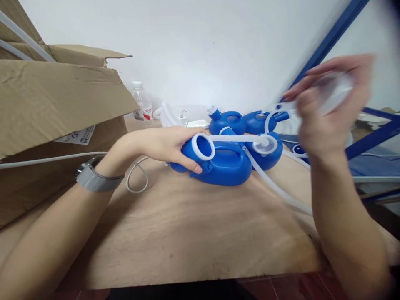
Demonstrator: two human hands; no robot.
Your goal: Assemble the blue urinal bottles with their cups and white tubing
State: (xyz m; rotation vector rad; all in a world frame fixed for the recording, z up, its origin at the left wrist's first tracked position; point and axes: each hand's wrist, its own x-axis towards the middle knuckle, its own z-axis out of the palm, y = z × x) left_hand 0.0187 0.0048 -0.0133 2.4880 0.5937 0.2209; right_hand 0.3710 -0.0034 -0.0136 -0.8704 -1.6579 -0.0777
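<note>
My left hand [165, 143] grips a blue plastic bottle [226, 166] with a moulded handle by its neck. The bottle lies on its side on the wooden table, and its wide white-rimmed mouth is uncapped, facing me. Raised at the right, my right hand [337, 100] is curled round a translucent white cup-like piece [339, 93], both smeared by motion. Behind the held bottle rests another blue bottle [268, 156] with a white cap, from which a ribbed white hose [234, 138] runs left. Two more blue bottles, a near one [229, 123] and one beside it [258, 123], stand along the wall.
An open cardboard box [62, 91] with white tubes in it takes up the left side. A clear drink bottle [143, 104] stands behind it. A thin white cable [137, 189] loops over the table [187, 233]. Blue metal framing [328, 41] slants up at the right.
</note>
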